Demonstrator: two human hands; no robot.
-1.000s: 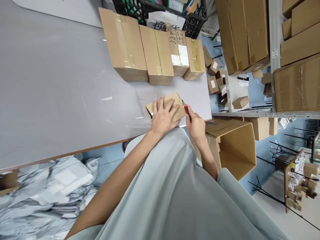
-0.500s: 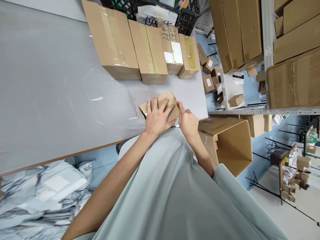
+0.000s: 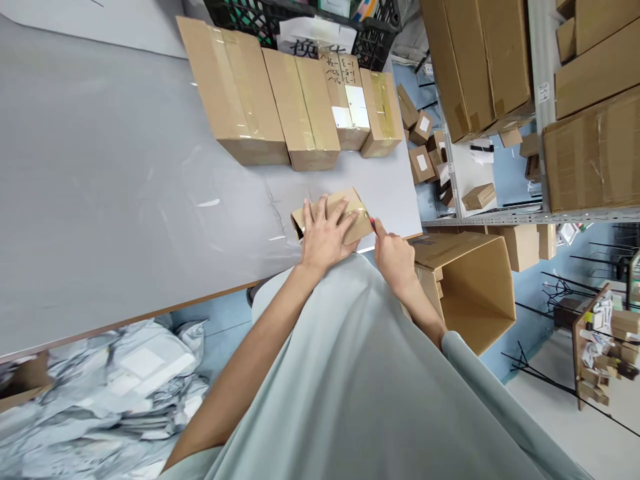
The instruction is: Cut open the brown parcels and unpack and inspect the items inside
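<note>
A small taped cardboard box (image 3: 350, 203) lies on the grey table (image 3: 100, 200) near its front right corner. My left hand (image 3: 324, 235) lies flat on top of the box with its fingers spread, pressing it down. My right hand (image 3: 395, 257) is closed round a red and black utility knife (image 3: 373, 225), only the tip of which shows, held against the box's right end.
Several larger taped cardboard boxes (image 3: 280, 93) stand in a row at the back of the table before a black crate (image 3: 300, 17). An open carton (image 3: 465, 287) stands on the floor at the right, under shelves of boxes (image 3: 590, 147). Grey mailer bags (image 3: 100, 393) lie lower left.
My right hand has drawn the knife closer in against the box's right end, so less of it shows. My left hand has stayed flat on the box. The view has shifted slightly.
</note>
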